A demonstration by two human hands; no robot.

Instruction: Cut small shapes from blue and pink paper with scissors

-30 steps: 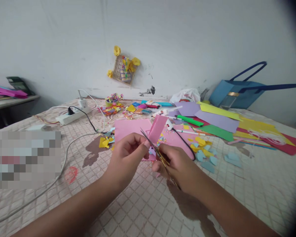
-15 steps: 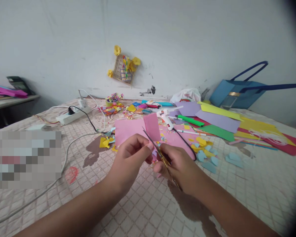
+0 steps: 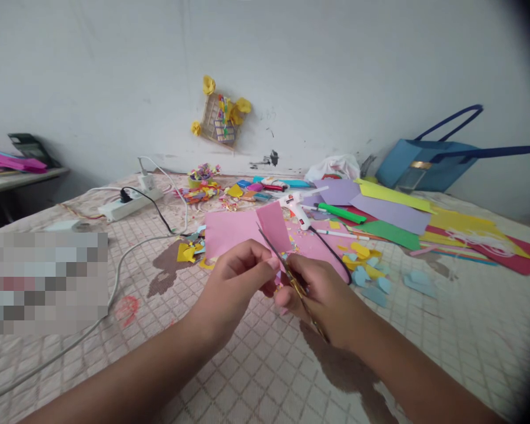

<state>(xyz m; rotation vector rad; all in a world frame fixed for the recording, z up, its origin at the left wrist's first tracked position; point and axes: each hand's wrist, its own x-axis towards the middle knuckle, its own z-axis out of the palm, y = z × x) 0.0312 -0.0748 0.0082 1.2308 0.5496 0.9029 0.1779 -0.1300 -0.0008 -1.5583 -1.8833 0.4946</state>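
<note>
gripping scissors (image 3: 295, 283), pinching pink paper (image 3: 275, 224) (edge, seemingly)

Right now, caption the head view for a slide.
Right hand holds gold-handled scissors against pink paper pinched in the left hand, glue gun beyond.

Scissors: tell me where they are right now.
In the head view, the scissors are in the right hand, just right of centre, blades beside the left hand.

the scissors (image 3: 295, 282) look like shiny metal, the pink sheet (image 3: 275, 224) matt paper, the glue gun (image 3: 297, 209) smooth plastic.
</note>
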